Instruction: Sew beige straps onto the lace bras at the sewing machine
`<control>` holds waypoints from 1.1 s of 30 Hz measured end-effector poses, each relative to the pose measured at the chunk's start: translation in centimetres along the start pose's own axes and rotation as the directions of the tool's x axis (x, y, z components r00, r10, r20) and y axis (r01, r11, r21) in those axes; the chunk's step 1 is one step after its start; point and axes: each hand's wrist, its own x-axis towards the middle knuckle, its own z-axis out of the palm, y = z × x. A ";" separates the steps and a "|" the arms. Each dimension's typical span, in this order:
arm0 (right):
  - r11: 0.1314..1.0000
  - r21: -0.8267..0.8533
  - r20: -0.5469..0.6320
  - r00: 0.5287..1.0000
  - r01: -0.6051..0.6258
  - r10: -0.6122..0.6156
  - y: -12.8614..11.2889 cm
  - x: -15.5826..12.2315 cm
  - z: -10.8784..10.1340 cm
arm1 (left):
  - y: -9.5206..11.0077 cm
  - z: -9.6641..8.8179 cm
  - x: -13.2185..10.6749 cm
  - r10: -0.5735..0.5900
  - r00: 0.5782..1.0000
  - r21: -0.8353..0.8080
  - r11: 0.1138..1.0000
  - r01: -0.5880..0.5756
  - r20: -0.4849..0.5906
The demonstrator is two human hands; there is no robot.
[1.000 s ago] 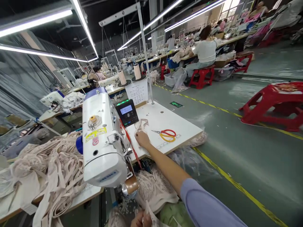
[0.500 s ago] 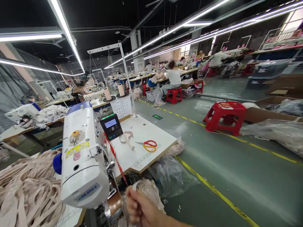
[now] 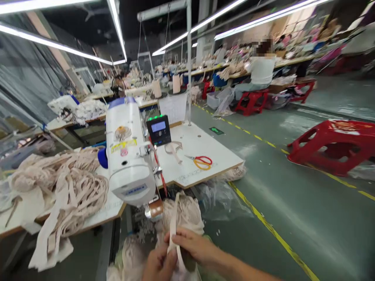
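Note:
A pale beige fabric strip (image 3: 173, 218) runs between my two hands at the bottom middle. My right hand (image 3: 190, 242) pinches it between thumb and fingers. Just below and to the left, my left hand (image 3: 161, 262) grips the same strip, its fingers closed. Behind my hands hangs a heap of similar beige strips (image 3: 187, 212), partly hidden by them. The white sewing machine (image 3: 130, 156) stands to the left of my hands, with a brown roller-like part (image 3: 155, 208) at its near end.
Red-and-yellow scissors (image 3: 202, 162) and a short looped strip (image 3: 174, 149) lie on the white table (image 3: 222, 150) beside a control panel (image 3: 158, 130). A large strip pile (image 3: 79, 191) covers the left side. A red stool (image 3: 334, 146) stands right; a person (image 3: 260, 70) sits farther back.
My left hand has come into view and holds the strip with my right hand. The view has turned left, so the machine and table sit farther right and higher.

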 end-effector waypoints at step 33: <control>0.949 -0.302 0.024 0.996 0.092 -0.089 -7.4 4.5 -1.9 | -1.1 -2.3 1.7 0.466 0.863 0.488 0.810 -0.326 -0.196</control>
